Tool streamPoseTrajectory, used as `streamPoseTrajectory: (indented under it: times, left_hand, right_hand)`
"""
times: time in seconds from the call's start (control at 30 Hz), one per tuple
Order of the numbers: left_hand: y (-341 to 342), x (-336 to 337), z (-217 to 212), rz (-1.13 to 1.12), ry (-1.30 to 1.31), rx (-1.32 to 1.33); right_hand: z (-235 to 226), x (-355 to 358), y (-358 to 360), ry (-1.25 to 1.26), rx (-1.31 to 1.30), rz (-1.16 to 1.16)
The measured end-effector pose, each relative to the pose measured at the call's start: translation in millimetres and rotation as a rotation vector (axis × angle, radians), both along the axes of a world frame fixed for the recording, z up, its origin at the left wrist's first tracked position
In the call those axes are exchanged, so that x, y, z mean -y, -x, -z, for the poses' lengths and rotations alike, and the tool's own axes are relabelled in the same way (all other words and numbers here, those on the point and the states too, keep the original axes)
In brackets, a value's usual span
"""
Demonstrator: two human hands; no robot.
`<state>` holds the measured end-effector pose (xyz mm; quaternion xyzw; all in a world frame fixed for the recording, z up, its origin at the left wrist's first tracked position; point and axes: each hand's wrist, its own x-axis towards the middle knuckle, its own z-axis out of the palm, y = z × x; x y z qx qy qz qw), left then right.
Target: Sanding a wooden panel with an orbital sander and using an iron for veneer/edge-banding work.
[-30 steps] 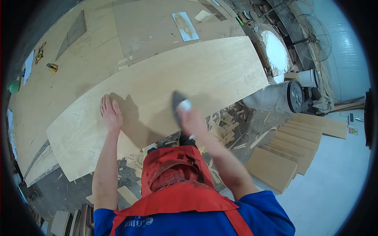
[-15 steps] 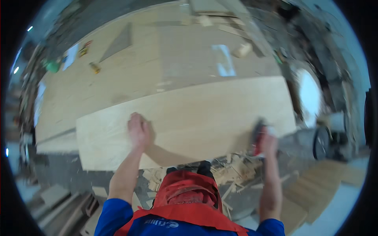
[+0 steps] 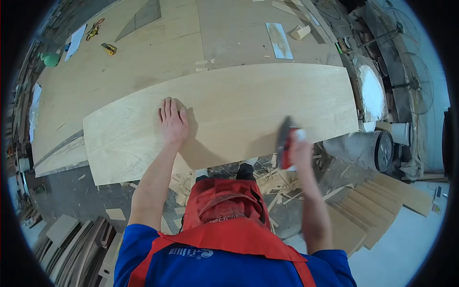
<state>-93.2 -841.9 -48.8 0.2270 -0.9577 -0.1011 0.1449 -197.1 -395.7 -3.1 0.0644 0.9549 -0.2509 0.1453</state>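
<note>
A long pale wooden panel point(image 3: 229, 105) with a curved far edge lies across the work table in front of me. My left hand point(image 3: 173, 125) rests flat on its left part, fingers stretched forward. Near the panel's front edge, right of the middle, my right hand point(image 3: 301, 152) grips a red and dark grey hand tool point(image 3: 286, 143) with a pointed front. Motion blurs both the tool and the hand, so its exact kind and its contact with the panel cannot be made out. The right fingers are partly hidden.
Behind the panel, the table point(image 3: 158, 62) carries a yellow tool point(image 3: 109, 49), a metal sheet point(image 3: 279, 41) and a wood block point(image 3: 300, 32). Offcuts point(image 3: 284, 182) litter the floor by my feet. A clear drum point(image 3: 358, 147) and stacked boards point(image 3: 368, 208) stand at right.
My right hand has moved left along the panel with the tool. My left hand stays at about the same spot on the panel. The whole view has shifted, with the panel higher in it.
</note>
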Motion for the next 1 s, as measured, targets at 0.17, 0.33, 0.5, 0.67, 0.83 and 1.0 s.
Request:
streamPoseTrajectory:
  times: [0.17, 0.33, 0.5, 0.67, 0.83, 1.0]
  left_hand:
    - [8, 23, 8, 0.053, -0.046, -0.006]
    - [-42, 85, 3, -0.128, 0.003, 0.102]
    - [-75, 105, -3, -0.153, 0.032, 0.024]
    - [-55, 104, -8, -0.168, 0.012, 0.018]
    - [-63, 110, -21, -0.179, -0.024, 0.003]
    - [-78, 114, 10, -0.167, 0.064, 0.068]
  right_hand:
    - [-48, 155, -103, 0.068, 0.171, -0.514]
    - [8, 91, -51, 0.026, -0.064, -0.399]
    - [-33, -4, 83, 0.259, -0.071, 0.417]
    - [-25, 72, 91, 0.259, 0.012, 0.278]
    - [-47, 292, 15, 0.061, 0.22, -0.491]
    - [-56, 353, 20, 0.24, 0.181, -0.9]
